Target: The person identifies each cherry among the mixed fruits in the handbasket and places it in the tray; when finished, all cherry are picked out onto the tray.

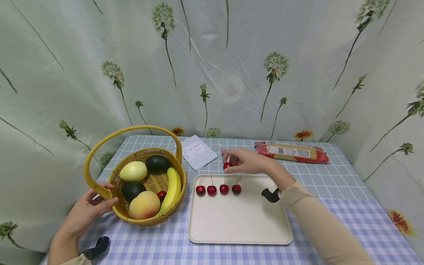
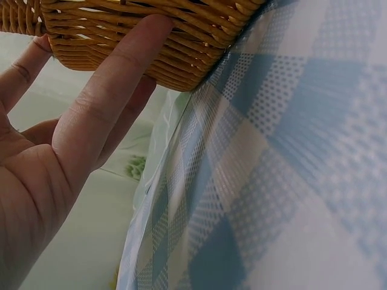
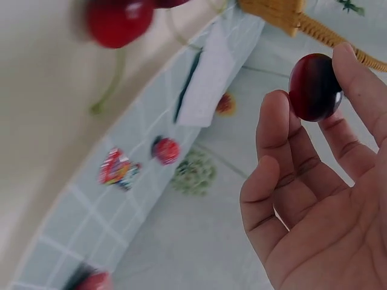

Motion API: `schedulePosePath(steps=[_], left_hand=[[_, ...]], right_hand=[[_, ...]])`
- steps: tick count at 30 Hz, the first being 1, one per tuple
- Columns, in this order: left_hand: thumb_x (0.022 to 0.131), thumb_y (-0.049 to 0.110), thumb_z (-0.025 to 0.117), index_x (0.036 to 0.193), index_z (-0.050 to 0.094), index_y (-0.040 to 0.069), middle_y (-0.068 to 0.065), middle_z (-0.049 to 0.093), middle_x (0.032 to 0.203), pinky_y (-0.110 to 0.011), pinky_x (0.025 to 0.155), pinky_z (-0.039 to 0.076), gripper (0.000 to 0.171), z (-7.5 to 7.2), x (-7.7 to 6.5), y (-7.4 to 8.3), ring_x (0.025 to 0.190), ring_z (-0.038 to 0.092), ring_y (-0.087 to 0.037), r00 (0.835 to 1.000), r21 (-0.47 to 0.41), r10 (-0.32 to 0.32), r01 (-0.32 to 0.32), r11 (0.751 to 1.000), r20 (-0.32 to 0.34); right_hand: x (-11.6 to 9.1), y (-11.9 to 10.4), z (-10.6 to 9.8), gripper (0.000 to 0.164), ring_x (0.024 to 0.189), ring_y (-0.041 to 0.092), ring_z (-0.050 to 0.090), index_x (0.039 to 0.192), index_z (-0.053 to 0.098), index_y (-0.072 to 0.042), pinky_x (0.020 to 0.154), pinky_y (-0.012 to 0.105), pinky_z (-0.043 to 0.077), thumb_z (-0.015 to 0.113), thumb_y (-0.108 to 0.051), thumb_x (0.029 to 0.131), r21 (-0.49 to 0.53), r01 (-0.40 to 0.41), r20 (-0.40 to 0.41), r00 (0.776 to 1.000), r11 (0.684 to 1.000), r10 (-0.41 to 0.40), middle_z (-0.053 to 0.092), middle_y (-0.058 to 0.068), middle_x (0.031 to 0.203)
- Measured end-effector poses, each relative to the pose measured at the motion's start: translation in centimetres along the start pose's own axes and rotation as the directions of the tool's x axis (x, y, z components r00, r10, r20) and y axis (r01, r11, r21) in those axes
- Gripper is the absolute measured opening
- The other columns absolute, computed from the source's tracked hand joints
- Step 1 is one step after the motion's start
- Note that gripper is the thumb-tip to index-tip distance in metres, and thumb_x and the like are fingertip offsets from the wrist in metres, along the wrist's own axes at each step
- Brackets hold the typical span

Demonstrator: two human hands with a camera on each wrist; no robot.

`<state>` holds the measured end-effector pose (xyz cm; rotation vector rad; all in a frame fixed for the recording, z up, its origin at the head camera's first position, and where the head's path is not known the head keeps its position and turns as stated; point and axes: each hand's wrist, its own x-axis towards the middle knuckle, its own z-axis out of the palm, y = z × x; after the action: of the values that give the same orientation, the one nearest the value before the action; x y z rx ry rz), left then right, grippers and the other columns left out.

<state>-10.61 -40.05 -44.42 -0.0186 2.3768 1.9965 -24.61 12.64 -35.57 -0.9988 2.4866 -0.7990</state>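
Note:
My right hand [image 1: 246, 161] pinches a dark red cherry [image 3: 314, 87] between thumb and fingers, over the back edge of a cream tray [image 1: 240, 224]. Along the back of that tray lie several cherries [image 1: 212, 190] in a row, stems pointing away. At the left, my left hand [image 1: 87, 209] holds the side of a yellow wicker basket [image 2: 115, 36], thumb and fingers around the foot of its tall handle. Inside the basket are a banana [image 1: 170, 189], a peach [image 1: 144, 205], a pale yellow fruit [image 1: 133, 171], two dark green fruits [image 1: 157, 163] and a red fruit [image 1: 161, 195].
Behind the tray lie a white packet [image 1: 199, 152] and a red-ended pack of noodles [image 1: 293, 151]. A small colourful wrapped piece [image 3: 118, 168] and a red berry-like thing [image 3: 166, 150] sit past the tray's edge. A flower-print curtain [image 1: 228, 73] hangs behind the checked table.

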Motion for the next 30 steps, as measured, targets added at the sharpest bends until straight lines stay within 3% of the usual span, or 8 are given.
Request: schedulePosePath(steps=[6,14,22,30], left_hand=[[0.101,-0.001,0.071,0.135,0.057,0.014,0.016,0.06,0.125,-0.028,0.079,0.066,0.04,0.1,-0.1,0.3,0.11,0.068,0.007,1.0,0.022,0.016,-0.016,1.0,0.01],[0.1,-0.006,0.069,0.134,0.059,0.015,0.014,0.062,0.124,-0.029,0.078,0.066,0.041,0.1,0.0,0.1,0.11,0.069,0.005,0.999,-0.015,0.04,-0.04,0.999,0.016],[0.1,-0.007,0.068,0.133,0.06,0.017,0.014,0.062,0.124,-0.028,0.078,0.066,0.041,0.0,0.0,0.1,0.109,0.069,0.004,0.999,-0.027,0.033,-0.032,0.999,0.008],[0.101,-0.006,0.069,0.133,0.06,0.017,0.015,0.062,0.123,-0.028,0.078,0.066,0.041,0.0,0.0,0.1,0.108,0.069,0.005,1.0,-0.018,0.011,-0.011,1.0,0.003]], right_hand=[[-2.0,2.1,0.5,0.038,0.099,0.015,0.065,0.128,0.065,-0.013,0.091,0.034,0.057,0.076,-0.037,0.102,0.01,-0.056,-0.038,0.998,0.998,0.056,0.071,-0.001,0.109],[-3.8,4.3,1.6,0.033,0.098,0.014,0.066,0.123,0.069,-0.011,0.092,0.034,0.059,0.078,-0.033,0.1,0.008,-0.108,-0.06,0.992,0.994,0.109,0.072,-0.001,0.105],[-4.7,6.0,2.7,0.026,0.088,0.012,0.061,0.113,0.072,-0.013,0.081,0.026,0.054,0.083,-0.032,0.097,0.025,-0.095,-0.079,0.992,0.995,0.096,0.069,-0.004,0.095],[-5.1,6.9,3.8,0.027,0.086,0.015,0.057,0.111,0.071,-0.012,0.076,0.024,0.05,0.084,-0.029,0.096,0.071,-0.142,-0.075,0.986,0.987,0.147,0.063,-0.002,0.09]])
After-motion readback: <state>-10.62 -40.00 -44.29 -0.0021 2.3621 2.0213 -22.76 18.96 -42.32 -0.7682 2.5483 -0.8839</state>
